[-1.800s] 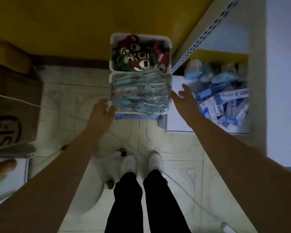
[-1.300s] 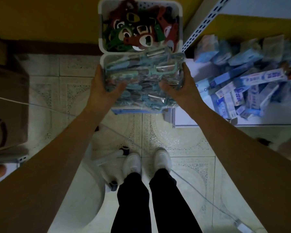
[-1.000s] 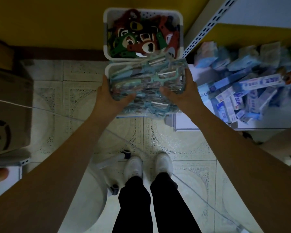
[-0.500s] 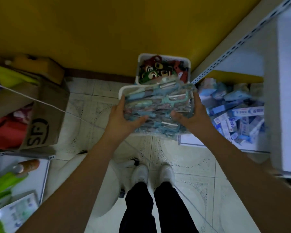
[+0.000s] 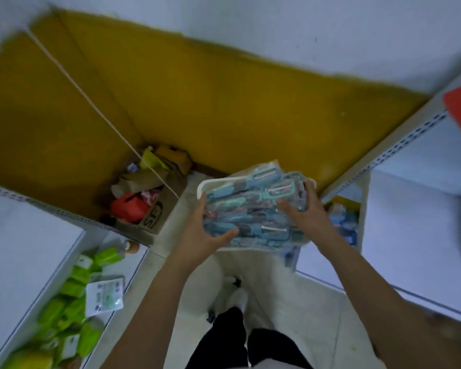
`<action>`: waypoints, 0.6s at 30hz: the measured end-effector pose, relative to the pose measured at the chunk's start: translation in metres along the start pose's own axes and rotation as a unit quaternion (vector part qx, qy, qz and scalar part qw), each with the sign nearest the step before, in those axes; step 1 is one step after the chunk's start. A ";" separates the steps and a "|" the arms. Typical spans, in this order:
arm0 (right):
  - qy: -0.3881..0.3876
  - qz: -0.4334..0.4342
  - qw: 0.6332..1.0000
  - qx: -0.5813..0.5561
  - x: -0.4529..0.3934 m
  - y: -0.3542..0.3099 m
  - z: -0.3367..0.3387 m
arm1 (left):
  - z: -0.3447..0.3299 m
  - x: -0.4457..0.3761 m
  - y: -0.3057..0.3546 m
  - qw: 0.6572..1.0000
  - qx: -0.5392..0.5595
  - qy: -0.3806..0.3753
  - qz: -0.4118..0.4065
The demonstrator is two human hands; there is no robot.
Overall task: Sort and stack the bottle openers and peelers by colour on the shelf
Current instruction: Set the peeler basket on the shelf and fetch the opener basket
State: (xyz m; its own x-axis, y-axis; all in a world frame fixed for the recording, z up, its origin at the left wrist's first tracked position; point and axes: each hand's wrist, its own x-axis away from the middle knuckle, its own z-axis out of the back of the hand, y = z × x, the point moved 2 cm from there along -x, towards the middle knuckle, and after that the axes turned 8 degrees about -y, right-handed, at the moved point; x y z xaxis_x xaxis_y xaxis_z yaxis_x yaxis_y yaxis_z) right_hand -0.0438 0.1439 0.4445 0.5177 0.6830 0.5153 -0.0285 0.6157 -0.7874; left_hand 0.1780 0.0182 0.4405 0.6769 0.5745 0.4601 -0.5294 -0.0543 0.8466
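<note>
Head view, basket: a white basket point(image 5: 200, 188) heaped with packaged peelers point(image 5: 253, 209) in blue and teal is being held up in the air in front of the person; it is sitting between the two hands, above the pale tiled floor point(image 5: 298, 296).
Head view, left hand: the left hand point(image 5: 197, 233) is gripping the basket's left side; the thumb is curling over the top of the peeler pile while the palm is pressing against the wall of the basket.
Head view, right hand: the right hand point(image 5: 304, 211) is gripping the right side; the fingers are wrapping over the far right edge and the thumb is lying across the packets on top.
Head view, surroundings left: a cardboard box point(image 5: 147, 209) stuffed with red and yellow clutter is standing in the corner by the yellow wall point(image 5: 197, 102); green packets point(image 5: 77, 302) are lying on a low white shelf point(image 5: 24, 249) at lower left.
Head view, surroundings right: a white shelf unit point(image 5: 421, 209) is standing just beside the right hand; blue packets point(image 5: 343, 222) are lying on its lowest level.
Head view, person: black trouser legs point(image 5: 237, 342) and one white shoe point(image 5: 238, 296) are showing below the basket.
</note>
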 end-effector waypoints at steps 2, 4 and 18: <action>-0.028 0.000 0.999 0.016 0.016 -0.025 -0.008 | 0.011 0.037 0.010 0.999 0.000 0.033 0.002; -0.059 0.011 0.997 0.042 0.029 -0.044 -0.020 | 0.019 0.071 0.013 0.997 0.005 0.078 0.009; -0.305 0.146 0.934 0.111 0.174 -0.138 -0.187 | 0.059 0.323 -0.051 0.922 0.096 0.365 0.084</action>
State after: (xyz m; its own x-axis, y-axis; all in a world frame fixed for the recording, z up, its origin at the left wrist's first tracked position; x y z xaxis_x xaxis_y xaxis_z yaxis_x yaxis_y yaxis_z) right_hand 0.2102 0.1041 0.5797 -0.1223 0.8901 0.4391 -0.3037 0.3876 -0.8703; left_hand 0.4540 0.1580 0.5619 0.0329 0.9376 0.3461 -0.4470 -0.2959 0.8442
